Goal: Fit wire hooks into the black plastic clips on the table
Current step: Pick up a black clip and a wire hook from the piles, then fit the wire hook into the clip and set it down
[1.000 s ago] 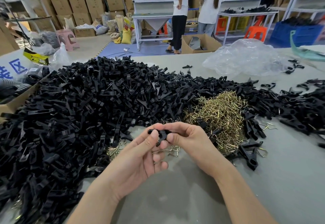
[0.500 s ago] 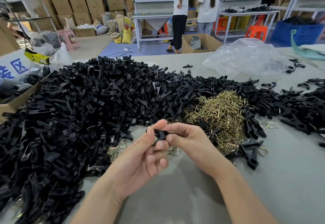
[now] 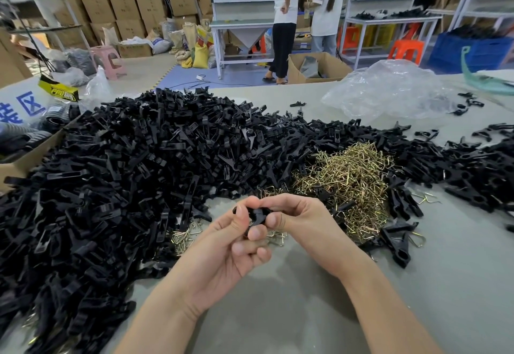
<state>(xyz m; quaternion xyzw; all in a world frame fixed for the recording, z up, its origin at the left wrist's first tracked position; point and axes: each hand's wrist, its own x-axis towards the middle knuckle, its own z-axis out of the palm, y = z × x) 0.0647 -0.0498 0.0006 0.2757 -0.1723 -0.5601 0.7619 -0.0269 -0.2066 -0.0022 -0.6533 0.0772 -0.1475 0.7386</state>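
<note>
Left hand (image 3: pixel 222 245) and right hand (image 3: pixel 303 223) together pinch one clip (image 3: pixel 257 214) of black moulded plastic, mostly hidden by curled fingers. Whether it carries wire cannot be told. Hooks (image 3: pixel 347 178), brassy bent wire, lie tangled just beyond-right of the grip. Matte black heap (image 3: pixel 125 186) lies left. The table (image 3: pixel 306 312) is smooth and grey.

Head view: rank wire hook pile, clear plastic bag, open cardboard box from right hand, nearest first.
The right hand grips a black clip together with the left hand.
1. wire hook pile: just beyond it, on the table.
2. clear plastic bag: far right side of the table.
3. open cardboard box: on the floor past the table's far edge.
</note>
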